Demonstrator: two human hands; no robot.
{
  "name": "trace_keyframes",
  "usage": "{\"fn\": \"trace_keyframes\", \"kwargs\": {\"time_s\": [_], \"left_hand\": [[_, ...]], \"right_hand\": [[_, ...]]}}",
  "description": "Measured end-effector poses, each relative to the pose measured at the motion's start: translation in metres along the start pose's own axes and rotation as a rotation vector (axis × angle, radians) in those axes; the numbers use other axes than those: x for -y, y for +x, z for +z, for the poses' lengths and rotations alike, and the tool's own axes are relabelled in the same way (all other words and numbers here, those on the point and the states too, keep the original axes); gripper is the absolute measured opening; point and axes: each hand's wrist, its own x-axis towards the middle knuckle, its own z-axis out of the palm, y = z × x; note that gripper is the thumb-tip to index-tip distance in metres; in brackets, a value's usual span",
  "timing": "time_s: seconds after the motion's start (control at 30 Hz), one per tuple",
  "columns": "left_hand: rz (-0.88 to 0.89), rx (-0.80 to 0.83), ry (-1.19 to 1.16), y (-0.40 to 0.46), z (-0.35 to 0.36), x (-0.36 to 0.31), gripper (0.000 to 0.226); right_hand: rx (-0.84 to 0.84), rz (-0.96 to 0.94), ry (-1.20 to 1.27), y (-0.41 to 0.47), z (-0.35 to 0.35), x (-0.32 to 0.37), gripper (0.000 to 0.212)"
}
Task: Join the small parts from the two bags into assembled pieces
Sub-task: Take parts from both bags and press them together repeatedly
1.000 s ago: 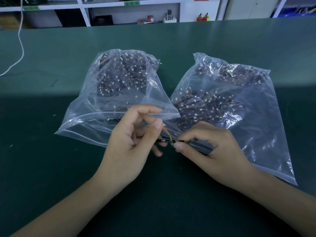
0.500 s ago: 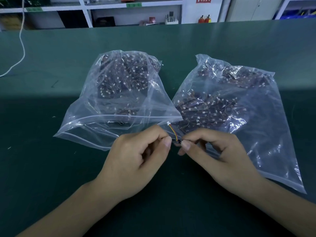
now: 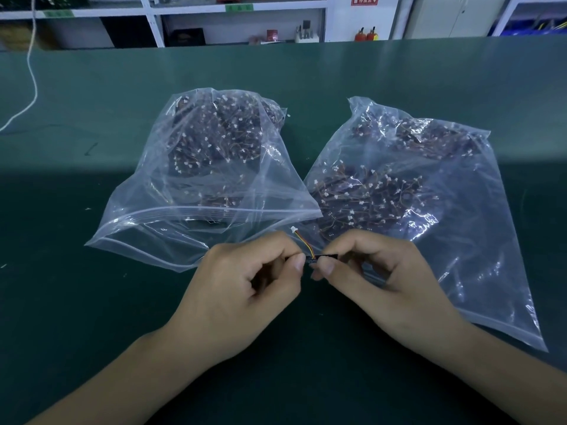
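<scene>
A small dark part [image 3: 322,257] with a short lead of coloured wires [image 3: 303,245] ending in a white plug [image 3: 294,229] is held just above the bench [image 3: 76,317], near the middle of its near edge and in front of the gap between the bags. The left hand [image 3: 245,289] pinches its left end between thumb and forefinger, the other fingers curled in; the right hand [image 3: 380,277] pinches its right end the same way. Whether this is one piece or two being pressed together cannot be told, as the fingertips cover the join. Two clear zip bags lie beyond the hands: the left bag [image 3: 208,179], its mouth gaping towards the near edge, and the right bag [image 3: 429,204], which runs back towards the far right. Each holds a heap of wired parts far too many to count. No finished pieces show on the bench. In my judgement the risks are a skewed push that bends the join, the thin wires caught between the fingers, or the tiny piece slipping and dropping into the open left bag, where it would be lost among the loose ones. A white cord [image 3: 30,72] trails at the far left corner.
</scene>
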Motion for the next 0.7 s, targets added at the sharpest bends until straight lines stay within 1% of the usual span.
{"fn": "trace_keyframes", "kwargs": {"time_s": [0.7], "left_hand": [[-0.009, 0.019, 0.018, -0.0006, -0.0011, 0.0032, 0.022]], "right_hand": [[0.015, -0.025, 0.016, 0.0011, -0.0011, -0.0034, 0.013]]}}
